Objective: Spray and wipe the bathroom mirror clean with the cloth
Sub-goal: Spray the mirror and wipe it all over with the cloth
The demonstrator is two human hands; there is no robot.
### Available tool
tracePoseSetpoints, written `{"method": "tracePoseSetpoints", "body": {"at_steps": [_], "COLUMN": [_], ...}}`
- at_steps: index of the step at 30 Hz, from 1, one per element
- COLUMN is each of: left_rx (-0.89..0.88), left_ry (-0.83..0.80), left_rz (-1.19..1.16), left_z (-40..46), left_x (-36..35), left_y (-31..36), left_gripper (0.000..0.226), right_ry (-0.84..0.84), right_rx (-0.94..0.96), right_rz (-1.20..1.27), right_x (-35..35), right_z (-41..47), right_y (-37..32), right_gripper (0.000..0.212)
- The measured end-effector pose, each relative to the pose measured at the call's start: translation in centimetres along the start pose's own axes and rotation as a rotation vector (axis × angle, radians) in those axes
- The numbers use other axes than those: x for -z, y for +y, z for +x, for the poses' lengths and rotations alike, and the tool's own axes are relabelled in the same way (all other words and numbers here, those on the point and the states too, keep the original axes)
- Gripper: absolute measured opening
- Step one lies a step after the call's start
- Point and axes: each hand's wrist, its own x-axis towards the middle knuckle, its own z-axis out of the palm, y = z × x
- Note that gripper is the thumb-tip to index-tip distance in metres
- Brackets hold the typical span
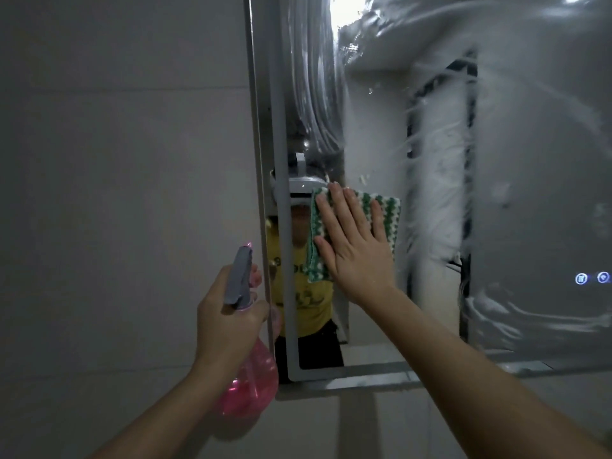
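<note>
The left third of the frame is pale tiled wall [126, 160], dim and grey. At the lower centre-left the left hand [228, 321] grips the neck of a spray bottle [248, 376], fingers curled round it below the grey trigger head [240, 279]. The bottle stands nearly upright, its long axis running bottom to top with a slight lean to the right; the round pink translucent body hangs below the hand and the nozzle tip points up toward the mirror's left edge.

Just right of the bottle runs the mirror's grey frame [261, 160], a tall strip from the top of the picture down to a rounded lower corner. The mirror [530, 193] fills the centre and right, its glass smeared with white streaks and swirls (thickest in a vertical band right of centre and along the lower right).

At the middle of the frame the right hand [351, 240] lies flat on the glass, fingers straight and slightly spread, pointing up and a little left, pressing a green-and-white striped cloth [381, 213] against the mirror. The cloth is folded to a rough rectangle, its long side running left to right under the fingers, its stripes wavy.

Two small lit icons [592, 278] glow at the mirror's far right edge.
</note>
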Motion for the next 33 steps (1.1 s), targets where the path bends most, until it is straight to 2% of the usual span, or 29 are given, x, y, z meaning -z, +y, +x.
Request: {"method": "tracePoseSetpoints", "body": {"at_steps": [2, 6, 10, 19, 26, 31, 33], "left_rx": [0.007, 0.052, 0.110, 0.215, 0.141, 0.109, 0.087], "left_ry": [-0.021, -0.018, -0.016, 0.021, 0.023, 0.060, 0.069], "left_rz": [0.012, 0.014, 0.049, 0.002, -0.003, 0.002, 0.010], "left_z": [-0.9, -2.5, -4.2, -7.7, -7.1, -5.3, -4.5], "left_x": [-0.6, -1.6, -2.4, -4.7, -5.9, -5.5, -5.2], "left_y": [-0.3, -1.1, -2.8, -5.6, -3.1, -0.2, 0.8], "left_gripper": [0.039, 0.063, 0.069, 0.043, 0.066, 0.073, 0.067], "right_ry": [-0.003, 0.010, -0.015, -0.080, -0.103, -0.025, -0.007], "right_rx": [-0.029, -0.094, -0.090, 0.016, 0.108, 0.091, 0.078], "right_rz": [0.009, 0.019, 0.008, -0.006, -0.008, -0.001, -0.002], "right_x": [-0.1, -0.5, -1.1, -1.9, -1.2, -0.3, 0.1], "right_z": [-2.1, -7.0, -11.5, -18.9, -16.9, -8.9, -5.5], "right_y": [0.7, 0.8, 0.1, -0.8, 0.5, 2.4, 3.0], "right_gripper": [0.055, 0.055, 0.055, 0.059, 0.057, 0.053, 0.054]}}
